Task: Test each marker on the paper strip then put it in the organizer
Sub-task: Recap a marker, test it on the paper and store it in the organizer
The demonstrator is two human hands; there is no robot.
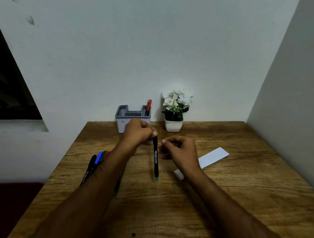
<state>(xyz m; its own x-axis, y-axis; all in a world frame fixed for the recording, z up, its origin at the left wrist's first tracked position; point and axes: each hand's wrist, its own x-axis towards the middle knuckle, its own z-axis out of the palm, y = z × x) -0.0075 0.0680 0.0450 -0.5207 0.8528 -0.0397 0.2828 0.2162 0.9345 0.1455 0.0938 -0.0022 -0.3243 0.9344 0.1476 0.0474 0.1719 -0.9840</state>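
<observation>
Our left hand (138,131), just above the middle of the frame, is closed on the top end of a black marker with a green end plug (155,158), which hangs nearly upright above the bench (240,188), its green end nearest us. Our right hand (180,150) sits just beside the barrel with fingers curled narrow; whether it pinches a cap we cannot tell. We judge the marker light, stiff and rather smooth, so a firm pinch on the barrel near the tip should suit writing, with the cap pulled straight off. The white paper strip (213,157) lies to the right, partly behind our right wrist; thin and light, it would likely slide under the tip unless pinned down. At lower left a cluster of capped markers (96,161) lies partly under our left forearm. Behind the hands stands the grey organizer (122,121), a red marker (148,105) upright in its right compartment, and a potted white flower plant (174,109) beside it.
</observation>
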